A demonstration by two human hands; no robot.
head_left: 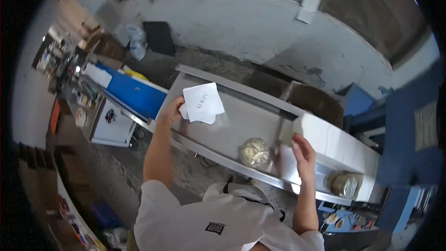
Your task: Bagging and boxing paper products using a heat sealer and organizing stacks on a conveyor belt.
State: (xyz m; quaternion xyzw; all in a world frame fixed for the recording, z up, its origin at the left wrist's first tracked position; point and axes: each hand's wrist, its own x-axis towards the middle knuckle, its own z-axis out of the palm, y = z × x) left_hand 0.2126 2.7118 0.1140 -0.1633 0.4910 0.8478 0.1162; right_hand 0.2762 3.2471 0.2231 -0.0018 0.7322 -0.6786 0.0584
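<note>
My left hand (174, 110) grips some white paper sheets (202, 102) by their left edge, over the left part of a metal tray-like worktop (237, 107). The sheets overlap unevenly, and the top one bears a dark handwritten mark. Toward the right, my right hand (304, 158) is held above the worktop with its fingers apart and nothing in it. Left of that hand, near the front rim, lies a round, clear-wrapped bundle (254, 152) with pale contents I cannot make out. A similar shiny bundle (344, 185) sits farther right.
A long white stack (337, 144) runs along the worktop's right part, beside a blue machine (409, 135). A blue surface (132, 91) adjoins on the left. A brown carton (312, 100) and a blue bin (357, 101) stand behind, before a pale wall.
</note>
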